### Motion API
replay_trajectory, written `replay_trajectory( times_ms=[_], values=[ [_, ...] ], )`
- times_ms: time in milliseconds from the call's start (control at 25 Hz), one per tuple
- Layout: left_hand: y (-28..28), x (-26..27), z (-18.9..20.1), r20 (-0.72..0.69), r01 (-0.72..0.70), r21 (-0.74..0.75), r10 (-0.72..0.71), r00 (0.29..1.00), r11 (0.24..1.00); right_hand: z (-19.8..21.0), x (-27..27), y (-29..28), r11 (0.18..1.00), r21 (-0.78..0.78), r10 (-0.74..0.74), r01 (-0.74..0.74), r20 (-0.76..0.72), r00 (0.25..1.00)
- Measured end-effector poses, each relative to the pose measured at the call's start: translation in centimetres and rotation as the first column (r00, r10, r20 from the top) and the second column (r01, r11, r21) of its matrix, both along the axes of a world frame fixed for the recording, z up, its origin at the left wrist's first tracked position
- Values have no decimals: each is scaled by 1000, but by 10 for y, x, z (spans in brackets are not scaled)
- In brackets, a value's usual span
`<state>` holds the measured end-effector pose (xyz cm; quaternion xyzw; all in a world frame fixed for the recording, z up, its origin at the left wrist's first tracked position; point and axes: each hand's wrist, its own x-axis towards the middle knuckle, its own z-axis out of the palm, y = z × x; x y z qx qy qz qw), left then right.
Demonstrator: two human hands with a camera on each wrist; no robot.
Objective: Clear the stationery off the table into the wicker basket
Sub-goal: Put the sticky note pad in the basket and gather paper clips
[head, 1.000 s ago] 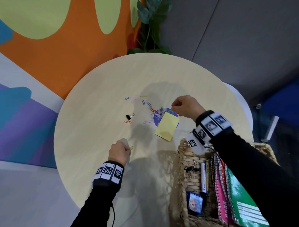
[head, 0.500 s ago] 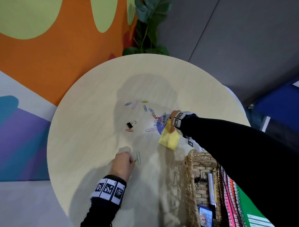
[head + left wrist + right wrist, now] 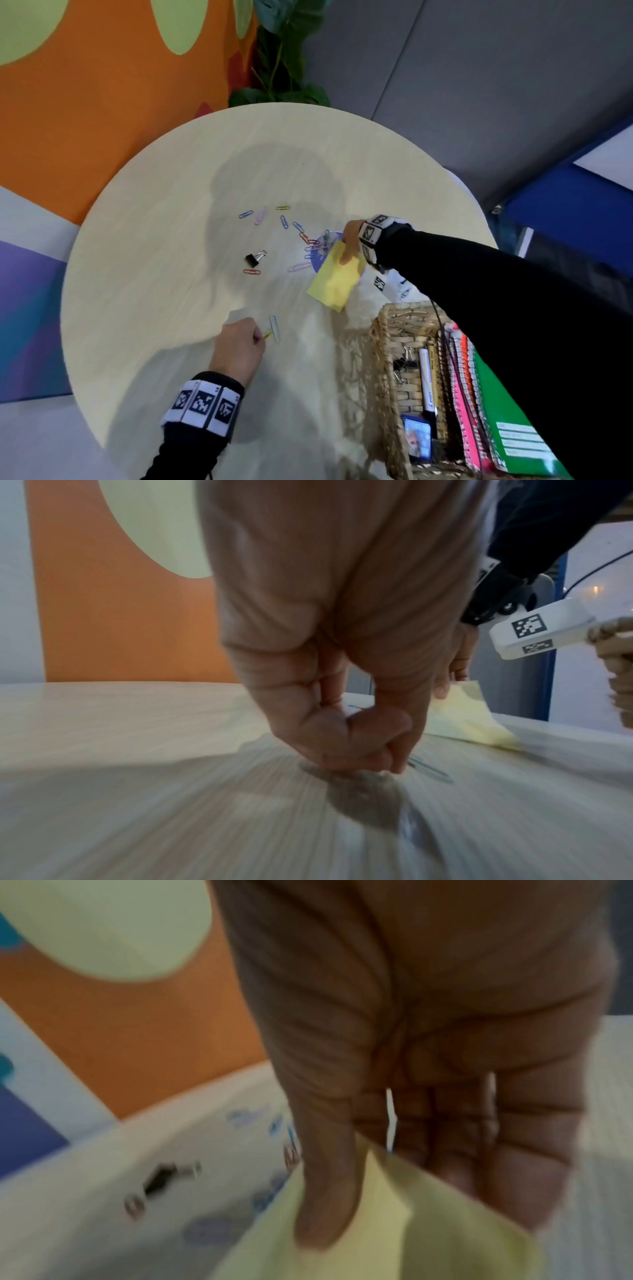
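My right hand point(image 3: 346, 255) pinches the top edge of a yellow sticky-note pad point(image 3: 334, 279) and tilts it up off the round table point(image 3: 154, 274); the right wrist view shows the thumb on the pad point(image 3: 342, 1237). My left hand point(image 3: 255, 337) is curled at the near side and pinches a small yellow paper clip point(image 3: 266, 334). A pale blue clip point(image 3: 274, 328) lies flat beside it. Several coloured paper clips point(image 3: 284, 222) and a black binder clip point(image 3: 255, 259) are scattered mid-table. The wicker basket point(image 3: 388, 329) stands at the near right.
A purple disc point(image 3: 334, 236) lies under the clips by my right hand. The basket holds binder clips point(image 3: 404, 363), a white marker point(image 3: 427, 383), spiral notebooks point(image 3: 479, 394) and a small blue box point(image 3: 416, 440). A plant point(image 3: 281, 61) stands behind the table.
My right hand has turned over and drawn the yellow pad a little toward the basket. A pale blue clip now lies beside my left hand, which stays on the yellow clip.
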<state>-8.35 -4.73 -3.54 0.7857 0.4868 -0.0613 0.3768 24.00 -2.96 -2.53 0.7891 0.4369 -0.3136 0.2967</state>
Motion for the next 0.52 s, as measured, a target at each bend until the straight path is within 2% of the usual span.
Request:
replay_trajectory(
  times_ms=[40, 80, 120, 160, 240, 280, 360, 520],
  values=[
    [1, 0, 5, 3, -6, -19, 6, 1000, 1000, 10, 4, -7, 998, 52, 45, -42, -56, 997],
    [3, -3, 9, 11, -13, -29, 14, 1000, 999, 28, 5, -13, 993, 115, 24, -12, -102, 995],
    [3, -5, 14, 20, -10, -26, 10, 1000, 1000, 56, -1, -22, 981, 185, -32, 57, -138, 990],
    [5, -8, 20, 23, -7, -14, 7, 1000, 1000, 102, -21, -36, 958, 268, -55, 103, -181, 982],
    [4, -12, 33, 30, -9, -4, 9, 1000, 1000, 170, -36, -65, 901, 424, -39, 95, -138, 990],
    [4, -13, 41, 37, -16, -3, 16, 999, 1000, 189, -34, -86, 853, 516, -20, 78, -117, 993],
    [-1, -12, 56, 73, -10, 29, 8, 997, 1000, 212, -37, -138, 793, 606, -12, 65, -92, 996],
    [-19, 1, 77, 189, 54, 69, -66, 980, 996, 203, -56, -241, 692, 664, -275, 283, -120, 954]
  ],
)
